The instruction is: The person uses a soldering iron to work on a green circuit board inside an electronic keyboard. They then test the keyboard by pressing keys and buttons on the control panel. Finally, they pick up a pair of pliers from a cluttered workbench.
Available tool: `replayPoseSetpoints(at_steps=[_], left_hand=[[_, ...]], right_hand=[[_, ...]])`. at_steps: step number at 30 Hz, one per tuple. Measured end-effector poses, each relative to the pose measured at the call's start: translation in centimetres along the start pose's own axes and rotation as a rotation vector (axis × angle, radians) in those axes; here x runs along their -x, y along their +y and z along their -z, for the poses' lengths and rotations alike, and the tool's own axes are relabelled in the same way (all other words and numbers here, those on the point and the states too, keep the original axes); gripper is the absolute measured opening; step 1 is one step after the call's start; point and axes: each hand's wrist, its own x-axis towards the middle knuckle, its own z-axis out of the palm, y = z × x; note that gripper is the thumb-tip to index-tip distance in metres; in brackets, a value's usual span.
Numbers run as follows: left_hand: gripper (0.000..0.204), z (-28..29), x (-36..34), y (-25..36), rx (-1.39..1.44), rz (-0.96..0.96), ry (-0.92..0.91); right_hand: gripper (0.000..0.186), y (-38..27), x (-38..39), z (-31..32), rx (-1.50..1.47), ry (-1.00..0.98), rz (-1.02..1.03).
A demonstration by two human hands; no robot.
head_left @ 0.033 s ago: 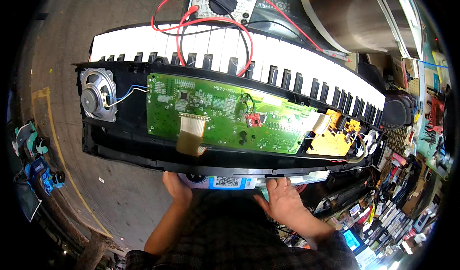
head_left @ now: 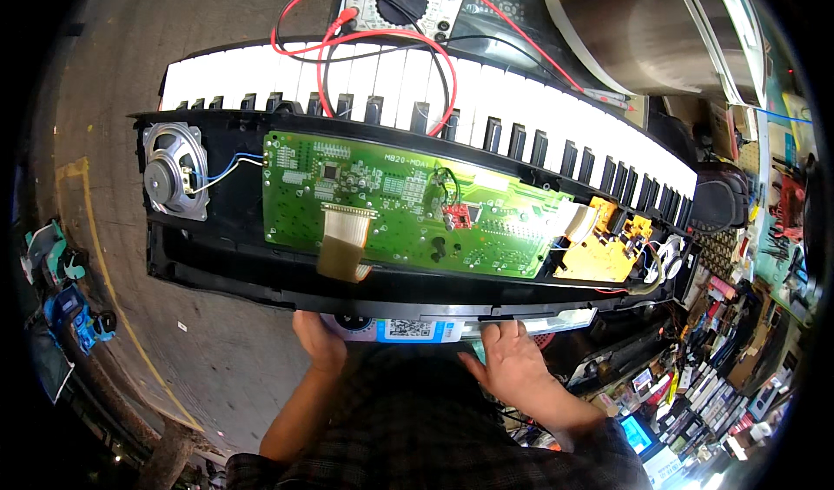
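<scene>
An opened electronic keyboard (head_left: pixel 417 294) lies before me, its white and black keys on the far side. Inside the black casing are a green circuit board (head_left: pixel 347 173) with a pale ribbon cable (head_left: pixel 344 242), a yellow-orange board (head_left: pixel 599 247) and a round speaker (head_left: pixel 169 177) at the left. My left hand (head_left: pixel 320 344) is closed at the casing's near edge, fingertips hidden beneath it. My right hand (head_left: pixel 514 364) has bent fingers against the same edge farther right, thumb apart. Between them, under the edge, shows a blue-and-white printed panel (head_left: pixel 417 329).
A multimeter (head_left: pixel 404 8) stands behind the keys; its red lead (head_left: pixel 382 36) and black lead loop over them. Beyond at right is a large shiny metal cylinder (head_left: pixel 638 29). Cluttered small goods (head_left: pixel 704 403) fill the right side. Toy-like blue objects (head_left: pixel 74 316) sit far left.
</scene>
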Motion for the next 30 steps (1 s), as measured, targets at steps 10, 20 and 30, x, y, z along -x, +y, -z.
replayPoseSetpoints(at_steps=[10,20,30], left_hand=[[0.048,-0.7,-0.2,0.4,0.023,0.042,0.028],[0.050,-0.1,0.0,-1.7,0.140,0.048,0.068],[0.049,-0.5,0.0,-0.7,0.110,-0.047,0.006]], right_hand=[[0.057,-0.3,-0.2,0.0,0.015,-0.021,-0.008],[0.059,-0.3,-0.2,0.0,0.042,-0.041,-0.013],[0.058,-0.5,-0.3,-0.3,0.065,-0.028,-0.013]])
